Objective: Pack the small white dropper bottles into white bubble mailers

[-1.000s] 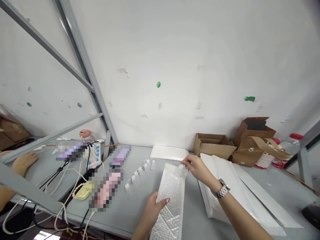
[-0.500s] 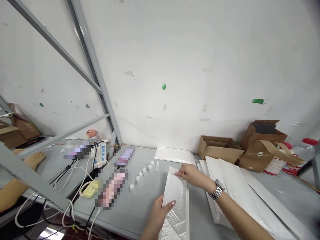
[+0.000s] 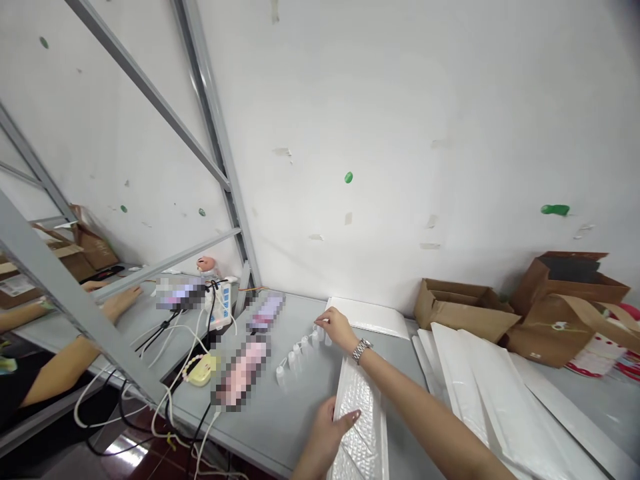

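Observation:
My left hand (image 3: 327,430) grips the left edge of a white bubble mailer (image 3: 361,413), its thumb lying on the front. The mailer lies lengthwise towards me, and its far end is partly hidden under my right wrist. My right hand (image 3: 340,330), with a metal watch on the wrist, reaches past the mailer. Its thumb and finger are pinched at the cap of a small translucent bottle at the far end of a slanting row of several small bottles (image 3: 293,360). Another white mailer (image 3: 373,318) lies flat behind the hand.
A stack of white mailers (image 3: 480,393) lies at the right, before an open cardboard box (image 3: 465,313) and paper bags (image 3: 555,327). Blurred-out phones (image 3: 245,373), a yellow case (image 3: 201,370), cables and a power strip (image 3: 219,303) are at the left. Beyond the metal post, other people's arms (image 3: 65,367) show.
My right hand has left the top of the mailer and moved left and away to the far end of the bottle row. My left hand keeps its hold. The view has shifted left.

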`<state>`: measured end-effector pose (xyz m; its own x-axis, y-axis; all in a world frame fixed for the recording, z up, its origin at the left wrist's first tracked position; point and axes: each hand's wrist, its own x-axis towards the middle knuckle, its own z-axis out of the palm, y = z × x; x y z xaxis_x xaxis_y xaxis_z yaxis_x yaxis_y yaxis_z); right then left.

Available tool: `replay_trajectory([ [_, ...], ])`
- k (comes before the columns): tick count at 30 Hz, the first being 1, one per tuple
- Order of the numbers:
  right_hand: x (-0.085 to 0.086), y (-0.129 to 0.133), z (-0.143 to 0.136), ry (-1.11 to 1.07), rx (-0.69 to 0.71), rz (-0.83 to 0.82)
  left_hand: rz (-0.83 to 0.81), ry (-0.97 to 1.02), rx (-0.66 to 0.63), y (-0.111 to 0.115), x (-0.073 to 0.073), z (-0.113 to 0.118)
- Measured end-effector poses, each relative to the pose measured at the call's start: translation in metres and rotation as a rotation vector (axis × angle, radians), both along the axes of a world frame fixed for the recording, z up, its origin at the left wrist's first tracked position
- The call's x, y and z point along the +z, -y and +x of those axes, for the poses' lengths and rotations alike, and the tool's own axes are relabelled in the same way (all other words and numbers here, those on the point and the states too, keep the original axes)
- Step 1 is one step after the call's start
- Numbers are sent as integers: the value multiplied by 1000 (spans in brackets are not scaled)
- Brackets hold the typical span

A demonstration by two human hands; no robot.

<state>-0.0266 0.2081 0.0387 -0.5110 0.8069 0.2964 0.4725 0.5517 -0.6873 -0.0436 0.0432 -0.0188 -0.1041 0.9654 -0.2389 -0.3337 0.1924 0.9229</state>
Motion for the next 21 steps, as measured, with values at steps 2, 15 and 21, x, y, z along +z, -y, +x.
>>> replay_trajectory([
  [2,2,-1,3,-48,-19,24,7,-3,2,-1,-4,-2],
  [15,38,37,113,-226,-246,67,-20,35,-13,-2,14,7],
  [21,21,33,126,-161,-267,-91,-14,-25,-108,-1,18,16],
])
